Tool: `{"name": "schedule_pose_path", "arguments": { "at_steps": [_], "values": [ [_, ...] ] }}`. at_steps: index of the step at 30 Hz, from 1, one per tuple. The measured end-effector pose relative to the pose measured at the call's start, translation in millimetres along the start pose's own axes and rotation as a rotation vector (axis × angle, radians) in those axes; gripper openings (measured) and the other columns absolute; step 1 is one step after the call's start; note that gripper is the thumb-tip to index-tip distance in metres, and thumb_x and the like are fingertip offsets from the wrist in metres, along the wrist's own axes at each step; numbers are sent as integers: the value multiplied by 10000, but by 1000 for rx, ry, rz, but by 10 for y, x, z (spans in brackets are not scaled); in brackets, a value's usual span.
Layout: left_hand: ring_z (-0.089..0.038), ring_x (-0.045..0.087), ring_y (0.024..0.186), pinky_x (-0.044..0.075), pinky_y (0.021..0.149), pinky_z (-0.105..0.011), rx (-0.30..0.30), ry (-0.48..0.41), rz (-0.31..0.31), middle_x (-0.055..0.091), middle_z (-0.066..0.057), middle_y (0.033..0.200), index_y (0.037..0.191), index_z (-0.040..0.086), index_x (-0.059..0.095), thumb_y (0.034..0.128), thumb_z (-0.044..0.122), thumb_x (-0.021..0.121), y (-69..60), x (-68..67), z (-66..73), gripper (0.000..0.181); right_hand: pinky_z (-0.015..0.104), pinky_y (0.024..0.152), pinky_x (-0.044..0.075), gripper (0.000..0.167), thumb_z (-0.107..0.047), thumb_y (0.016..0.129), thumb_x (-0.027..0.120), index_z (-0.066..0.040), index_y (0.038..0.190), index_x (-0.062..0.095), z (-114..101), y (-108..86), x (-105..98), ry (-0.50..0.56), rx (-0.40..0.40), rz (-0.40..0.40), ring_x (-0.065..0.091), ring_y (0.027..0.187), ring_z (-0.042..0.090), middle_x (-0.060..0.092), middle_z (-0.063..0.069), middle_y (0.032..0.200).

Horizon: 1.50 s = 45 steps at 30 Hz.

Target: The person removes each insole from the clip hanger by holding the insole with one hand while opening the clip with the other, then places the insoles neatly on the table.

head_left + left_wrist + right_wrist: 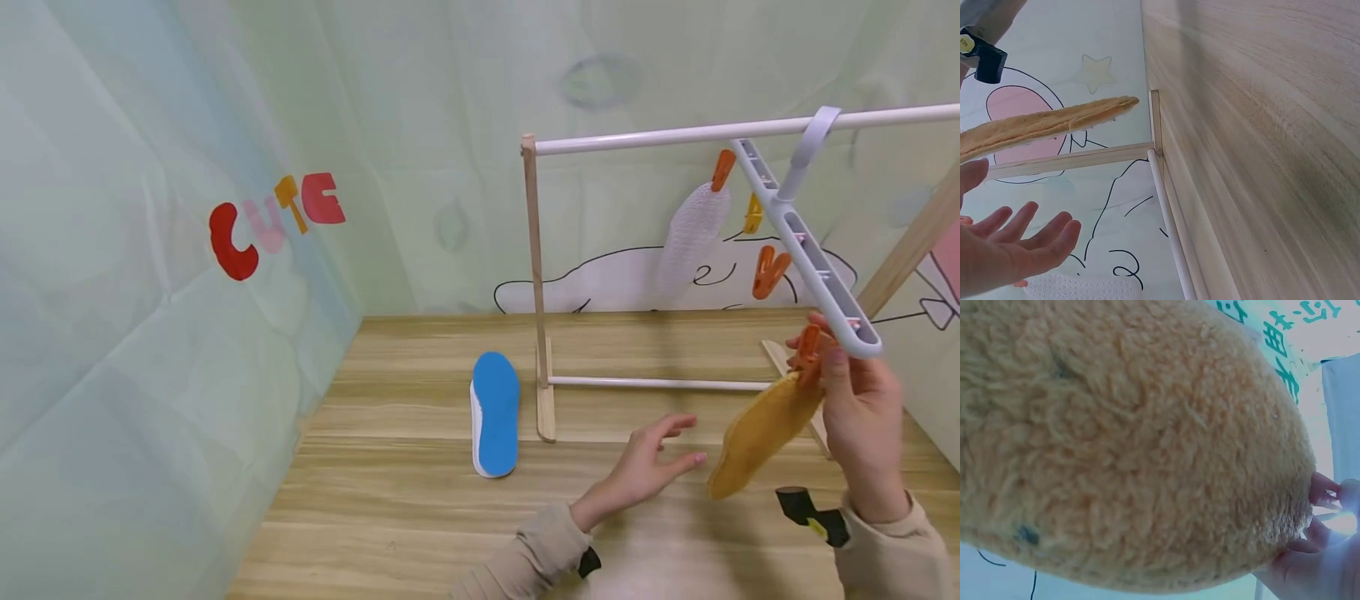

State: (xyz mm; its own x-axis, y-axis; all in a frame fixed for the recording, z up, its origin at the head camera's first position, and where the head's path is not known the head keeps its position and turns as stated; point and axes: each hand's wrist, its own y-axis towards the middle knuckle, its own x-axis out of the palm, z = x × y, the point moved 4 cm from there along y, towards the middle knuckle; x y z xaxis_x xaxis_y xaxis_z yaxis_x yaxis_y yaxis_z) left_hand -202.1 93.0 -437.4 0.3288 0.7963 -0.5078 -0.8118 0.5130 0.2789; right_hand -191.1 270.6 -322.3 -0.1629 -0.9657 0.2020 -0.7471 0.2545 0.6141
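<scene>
At the near end of the hanger [825,279], my right hand [862,408] pinches an orange clothespin [808,346] at the top of a fuzzy tan insole [765,437]. The insole slants down to the left, and its fleecy face [1129,444] fills most of the right wrist view. My left hand [645,467] is just left of the insole's lower end, apart from it, fingers loosely spread and holding nothing. In the left wrist view the left hand [1016,250] is below the insole [1054,125]. Fingers behind the clothespin are partly hidden.
A white insole [693,229] hangs from another orange clothespin [722,171]. Yellow [753,214] and orange clothespins [770,272] dangle nearby. The hanger hooks over the rack's white bar [667,137]. A blue insole [497,417] lies over a white one [476,433] on the wooden table [390,500].
</scene>
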Motion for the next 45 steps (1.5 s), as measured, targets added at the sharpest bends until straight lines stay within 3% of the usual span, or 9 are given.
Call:
{"name": "schedule_pose_path", "arguments": {
  "at_steps": [3, 8, 15, 23, 30, 38, 41, 45],
  "values": [
    [-141, 549, 1108, 417, 822, -172, 6, 0, -6, 570, -55, 1231, 1249, 103, 471, 846, 210, 595, 12, 0, 1, 435, 120, 645, 476, 317, 15, 911, 384, 105, 1199, 479, 3, -9, 43, 69, 35, -2, 579, 791, 107, 599, 58, 930],
    [-100, 560, 1093, 394, 798, -150, 40, 12, -25, 604, -53, 1186, 1235, 92, 479, 853, 183, 585, 29, 21, 15, 407, 117, 635, 481, 314, -28, 912, 411, 82, 1197, 484, 9, -32, 98, 32, 118, 14, 567, 754, 99, 595, 46, 940],
    [-62, 586, 1040, 422, 808, -172, 80, 27, -51, 636, -46, 1130, 1225, 129, 506, 862, 202, 574, 13, 54, 66, 377, 111, 609, 477, 315, -46, 916, 411, 72, 1202, 471, 26, -48, 130, -6, 141, 5, 566, 770, 77, 583, 23, 963],
    [-86, 636, 940, 424, 787, -53, 210, 51, 27, 665, -95, 1048, 1108, 13, 590, 865, 103, 555, 6, 50, 150, 261, 106, 670, 483, 310, -48, 917, 411, 51, 1203, 481, 33, -67, 145, -5, 153, -8, 584, 801, 70, 592, 13, 948],
    [-97, 647, 915, 432, 727, -37, 199, 40, 53, 670, -118, 1019, 1095, -12, 595, 872, 66, 533, -9, 30, 172, 245, 109, 667, 483, 285, -55, 919, 409, 39, 1173, 498, 32, -62, 144, -30, 153, -8, 597, 779, 70, 626, -6, 924],
    [-156, 655, 880, 440, 677, -37, 184, -16, 45, 659, -183, 985, 1062, -77, 593, 864, -31, 490, -93, -156, 427, 228, 118, 676, 491, 275, -40, 918, 397, 33, 1165, 494, 26, -58, 160, 34, 127, -51, 607, 840, 65, 578, 26, 955],
    [-152, 653, 878, 439, 680, -37, 182, -16, 54, 660, -179, 981, 1056, -74, 598, 864, -35, 487, -82, -146, 405, 225, 125, 656, 492, 272, -26, 915, 395, 47, 1157, 498, 23, -62, 156, 32, 122, -25, 602, 813, 78, 577, 30, 937],
    [-117, 648, 881, 434, 679, -31, 176, -7, 73, 668, -151, 981, 1058, -48, 608, 871, -10, 493, -37, -64, 273, 222, 126, 632, 487, 284, -33, 915, 404, 55, 1170, 493, 21, -63, 144, 19, 130, 2, 568, 771, 107, 585, 39, 924]
  ]
}}
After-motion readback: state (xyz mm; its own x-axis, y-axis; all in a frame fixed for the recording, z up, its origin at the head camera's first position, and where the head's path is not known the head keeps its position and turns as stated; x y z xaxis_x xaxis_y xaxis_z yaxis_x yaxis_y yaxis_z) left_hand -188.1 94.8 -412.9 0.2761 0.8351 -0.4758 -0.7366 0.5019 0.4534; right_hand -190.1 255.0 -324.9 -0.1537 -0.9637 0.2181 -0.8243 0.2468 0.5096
